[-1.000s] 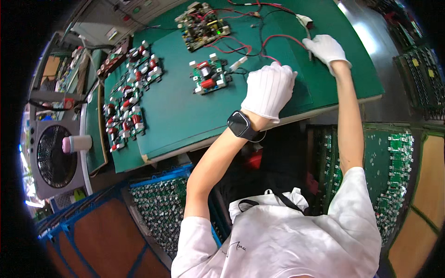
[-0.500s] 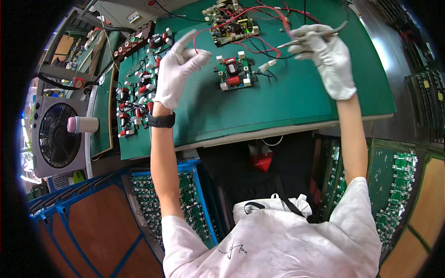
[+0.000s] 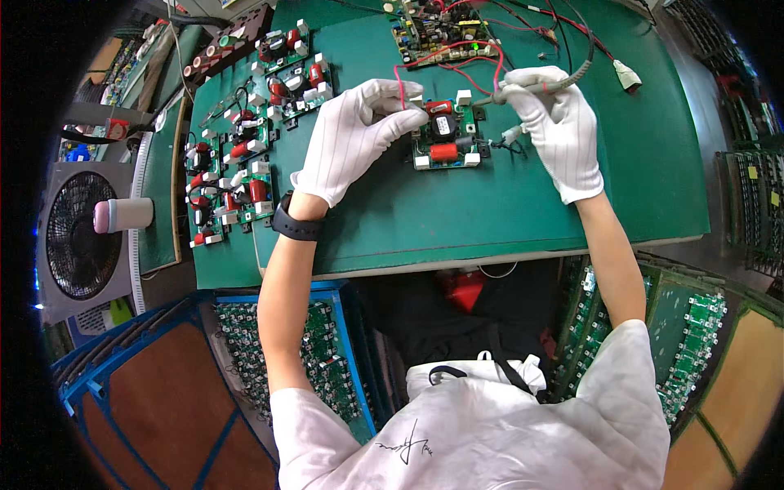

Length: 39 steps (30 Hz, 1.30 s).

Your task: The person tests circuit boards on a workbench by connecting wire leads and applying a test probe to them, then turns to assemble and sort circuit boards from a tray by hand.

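A small green circuit board point(image 3: 445, 139) with red parts and white corner blocks lies on the green bench mat point(image 3: 523, 204). My left hand point(image 3: 355, 139), in a white glove, pinches a red wire point(image 3: 402, 86) at the board's left edge. My right hand point(image 3: 559, 126), also gloved, holds a grey probe cable point(image 3: 543, 86) whose tip points at the board's top right corner. A larger test board point(image 3: 441, 28) with red wires sits just behind.
Rows of similar small boards point(image 3: 237, 155) lie on the mat's left side. A grey fan point(image 3: 82, 233) stands at far left. Blue racks of green boards point(image 3: 314, 351) sit below the bench; more racks point(image 3: 694, 327) at right. A white plug point(image 3: 627, 77) lies at upper right.
My left hand swung from the far left boards over to the small board and took the red wire. My right hand came down with the probe to the board's right side.
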Each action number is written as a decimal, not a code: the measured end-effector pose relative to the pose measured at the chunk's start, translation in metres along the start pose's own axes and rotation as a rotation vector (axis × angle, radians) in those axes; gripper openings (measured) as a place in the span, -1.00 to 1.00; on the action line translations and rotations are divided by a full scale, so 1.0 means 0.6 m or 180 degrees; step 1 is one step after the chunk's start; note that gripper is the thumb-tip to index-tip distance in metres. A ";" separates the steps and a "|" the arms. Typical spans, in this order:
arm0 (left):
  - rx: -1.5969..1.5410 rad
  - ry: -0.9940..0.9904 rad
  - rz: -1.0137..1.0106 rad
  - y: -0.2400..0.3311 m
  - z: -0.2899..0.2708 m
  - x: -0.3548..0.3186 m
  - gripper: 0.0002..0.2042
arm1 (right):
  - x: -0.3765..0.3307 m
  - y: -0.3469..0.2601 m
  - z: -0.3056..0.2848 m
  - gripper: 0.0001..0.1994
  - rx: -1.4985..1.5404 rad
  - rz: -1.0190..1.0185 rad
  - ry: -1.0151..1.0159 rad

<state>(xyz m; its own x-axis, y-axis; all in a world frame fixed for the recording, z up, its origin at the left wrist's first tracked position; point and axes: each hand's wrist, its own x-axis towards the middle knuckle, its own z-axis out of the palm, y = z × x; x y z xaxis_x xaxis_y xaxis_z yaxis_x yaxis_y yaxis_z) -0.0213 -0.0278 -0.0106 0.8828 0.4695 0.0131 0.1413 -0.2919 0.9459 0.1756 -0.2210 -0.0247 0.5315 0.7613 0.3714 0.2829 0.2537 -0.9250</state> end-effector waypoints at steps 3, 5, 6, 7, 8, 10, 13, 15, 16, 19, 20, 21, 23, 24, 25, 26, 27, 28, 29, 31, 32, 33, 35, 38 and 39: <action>0.0049 0.0006 0.0150 -0.003 0.006 -0.002 -0.58 | 0.000 0.000 -0.003 -0.75 -0.0153 0.0080 0.0130; 0.0154 0.0030 0.0198 -0.004 0.006 -0.005 -0.59 | -0.006 0.002 0.003 -0.75 -0.0039 0.0043 0.0162; 0.0260 0.0056 0.0283 -0.005 0.005 -0.006 -0.59 | -0.008 0.004 0.005 -0.75 0.0038 0.0059 0.0185; 0.0271 0.0058 0.0248 -0.005 0.004 -0.006 -0.59 | -0.011 0.006 0.007 -0.75 0.0148 0.0030 0.0192; 0.0317 0.0088 0.0289 -0.006 0.004 -0.006 -0.59 | -0.013 0.010 0.009 -0.78 0.0205 0.0056 0.0220; 0.0362 0.0106 0.0339 -0.007 0.005 -0.005 -0.60 | -0.014 0.018 0.010 -0.79 -0.0143 -0.0017 0.0249; 0.0694 0.0128 0.0386 -0.007 0.010 -0.003 -0.62 | -0.010 0.028 0.010 -0.83 -0.0311 -0.0237 0.0244; 0.0910 0.0093 0.0385 -0.006 0.013 -0.005 -0.67 | -0.006 0.030 0.010 -0.85 -0.0431 -0.0248 0.0341; 0.1216 0.0220 0.0630 -0.004 0.015 -0.006 -0.72 | -0.010 0.027 0.010 -0.85 -0.0118 0.0126 0.0276; 0.1678 0.0202 0.0602 0.000 0.013 -0.007 -0.75 | -0.007 0.025 0.011 -0.86 -0.0343 0.0040 0.0123; 0.1691 0.0257 0.0719 0.000 0.012 -0.008 -0.76 | -0.009 0.025 0.010 -0.87 -0.0274 0.0065 0.0089; 0.1681 0.0284 0.0783 -0.001 0.011 -0.008 -0.76 | -0.010 0.026 0.009 -0.87 -0.0274 0.0053 0.0074; 0.1796 0.0325 0.0931 -0.004 0.009 -0.009 -0.76 | -0.013 0.031 0.007 -0.87 -0.0146 0.0077 0.0017; 0.1765 0.0353 0.0812 -0.006 0.010 -0.010 -0.78 | -0.014 0.033 0.004 -0.90 -0.0373 0.0034 -0.0004; 0.1525 0.0384 0.1110 -0.010 0.012 -0.007 -0.79 | -0.016 0.035 0.002 -0.90 -0.0403 0.0025 0.0018; 0.1560 0.0276 0.0990 -0.012 0.014 -0.010 -0.80 | -0.020 0.036 0.002 -0.91 -0.0861 -0.0268 0.0049; 0.1711 0.0299 0.1078 -0.011 0.011 -0.013 -0.81 | -0.012 0.038 0.003 -0.93 -0.1271 -0.0654 0.0116; 0.2156 0.0245 0.1048 -0.009 0.011 -0.014 -0.82 | -0.016 0.032 0.001 -0.95 -0.1443 -0.0740 0.0126; 0.2135 0.0226 0.0920 -0.004 0.008 -0.016 -0.83 | -0.012 0.030 0.006 -0.95 -0.0990 -0.0551 0.0132; 0.1694 0.0155 0.1050 0.004 0.004 -0.015 -0.83 | -0.008 0.023 0.007 -0.95 -0.1365 -0.0704 0.0117; 0.1633 0.0152 0.0920 0.006 0.001 -0.015 -0.83 | -0.008 0.022 0.011 -0.96 -0.0974 -0.0542 0.0127; 0.1513 0.0064 0.0917 0.007 0.001 -0.014 -0.82 | -0.008 0.021 0.011 -0.96 -0.0561 -0.0304 0.0118; 0.1439 0.0010 0.0712 0.008 0.001 -0.014 -0.82 | -0.007 0.019 0.010 -0.95 -0.0545 -0.0203 0.0116; 0.1596 0.0020 0.0696 0.006 0.002 -0.016 -0.84 | -0.008 0.017 0.010 -0.95 -0.0521 -0.0254 0.0092; 0.1507 0.0057 0.0774 0.006 0.003 -0.019 -0.84 | -0.008 0.015 0.009 -0.96 -0.0425 -0.0140 0.0037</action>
<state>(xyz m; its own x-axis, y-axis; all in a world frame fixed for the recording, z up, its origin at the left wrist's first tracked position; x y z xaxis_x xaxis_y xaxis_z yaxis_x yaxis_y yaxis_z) -0.0298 -0.0355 -0.0080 0.9080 0.3544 0.2234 0.1238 -0.7364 0.6651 0.1713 -0.2191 -0.0352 0.5252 0.7440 0.4131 0.4095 0.2046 -0.8891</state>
